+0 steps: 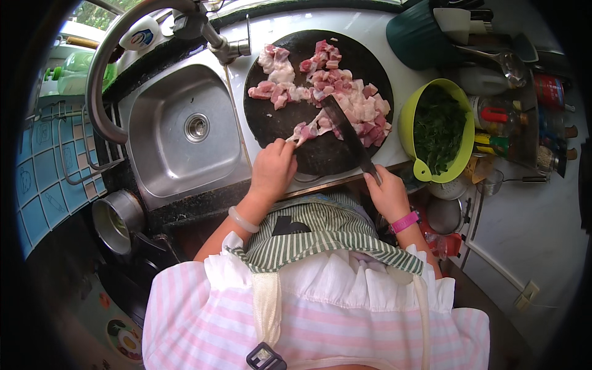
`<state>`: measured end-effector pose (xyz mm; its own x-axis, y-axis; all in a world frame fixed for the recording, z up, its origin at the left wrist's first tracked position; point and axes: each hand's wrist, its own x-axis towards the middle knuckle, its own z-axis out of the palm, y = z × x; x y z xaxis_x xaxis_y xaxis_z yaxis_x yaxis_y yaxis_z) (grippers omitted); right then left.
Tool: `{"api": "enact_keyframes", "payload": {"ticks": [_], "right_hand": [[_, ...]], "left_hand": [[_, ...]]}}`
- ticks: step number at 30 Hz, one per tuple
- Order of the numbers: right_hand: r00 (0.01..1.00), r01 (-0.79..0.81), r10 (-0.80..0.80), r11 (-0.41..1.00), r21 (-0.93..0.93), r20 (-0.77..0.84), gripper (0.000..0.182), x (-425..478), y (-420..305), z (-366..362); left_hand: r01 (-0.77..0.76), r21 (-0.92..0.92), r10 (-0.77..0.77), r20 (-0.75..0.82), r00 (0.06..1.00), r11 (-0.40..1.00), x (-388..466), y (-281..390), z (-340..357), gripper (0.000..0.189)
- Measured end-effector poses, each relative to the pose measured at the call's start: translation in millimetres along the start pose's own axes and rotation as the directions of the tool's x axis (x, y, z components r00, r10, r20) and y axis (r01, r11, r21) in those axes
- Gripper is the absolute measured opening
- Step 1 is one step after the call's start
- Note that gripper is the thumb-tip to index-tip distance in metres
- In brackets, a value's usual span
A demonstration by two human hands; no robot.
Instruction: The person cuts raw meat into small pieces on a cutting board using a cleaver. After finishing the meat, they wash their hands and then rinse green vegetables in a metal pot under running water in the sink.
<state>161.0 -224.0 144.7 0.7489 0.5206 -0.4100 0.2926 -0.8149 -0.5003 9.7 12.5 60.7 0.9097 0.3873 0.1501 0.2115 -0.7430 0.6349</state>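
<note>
Cut raw meat [344,95] covers much of a round, dark chopping board [277,125] on the white counter. My left hand [274,167] pinches the end of a pale, stringy strip of raw meat [305,131] at the board's near edge. In my right hand [387,192] is the handle of a cleaver [344,127], whose dark, broad blade reaches over the board and lies against or just over the meat; contact is hard to tell. The strip runs from my left fingers towards the blade. Fattier chunks [277,69] lie at the board's far left.
A steel sink [185,134] with a curved faucet [95,69] is on the left. Right of the board stand a lime-green bowl [406,125] of leafy greens, a dark green utensil holder [411,34] and several bottles. A metal pot [118,222] sits at lower left.
</note>
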Motion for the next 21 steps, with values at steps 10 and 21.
{"api": "enact_keyframes", "payload": {"ticks": [10,21], "right_hand": [[1.0,-0.009,0.009,0.998,-0.065,-0.004,0.028,4.3,0.3,0.7],[0.974,0.2,-0.186,0.975,-0.099,0.131,0.021,-9.5,-28.8,16.1]], "left_hand": [[0.132,-0.016,-0.133,-0.083,0.988,0.991,-16.1,-9.0,-12.5,0.014],[0.148,-0.05,-0.151,-0.075,0.986,0.988,-8.9,-7.9,1.3,0.013]]}}
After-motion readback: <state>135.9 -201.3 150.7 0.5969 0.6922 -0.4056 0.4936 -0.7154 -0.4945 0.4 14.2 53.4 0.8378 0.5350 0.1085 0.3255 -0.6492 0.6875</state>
